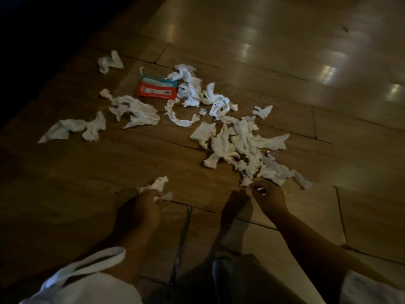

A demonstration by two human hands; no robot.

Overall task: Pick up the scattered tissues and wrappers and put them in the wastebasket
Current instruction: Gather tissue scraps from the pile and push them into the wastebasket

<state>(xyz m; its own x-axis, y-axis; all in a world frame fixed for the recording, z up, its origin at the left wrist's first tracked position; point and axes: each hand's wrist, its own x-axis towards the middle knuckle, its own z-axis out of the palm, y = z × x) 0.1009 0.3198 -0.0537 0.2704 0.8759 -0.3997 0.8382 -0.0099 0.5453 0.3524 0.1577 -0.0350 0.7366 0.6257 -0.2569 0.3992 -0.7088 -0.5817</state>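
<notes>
Several crumpled white tissues lie scattered over the tiled floor, the biggest heap [243, 145] at centre right. A red and teal wrapper [156, 88] lies flat among them further back. A small shiny pink wrapper [270, 155] sits at the right edge of the heap. My left hand [147, 207] grips a crumpled tissue [159, 185] that sticks out above the fingers. My right hand [266, 197] reaches to the near edge of the heap, its fingertips pinching a tissue end [247, 182]. No wastebasket shows in the view.
A bare foot [235, 207] stands on the floor between my two hands. More tissues lie at the left [74, 128] and back left [109, 61]. Glossy tiles with light reflections stretch to the back right. The far left corner is dark.
</notes>
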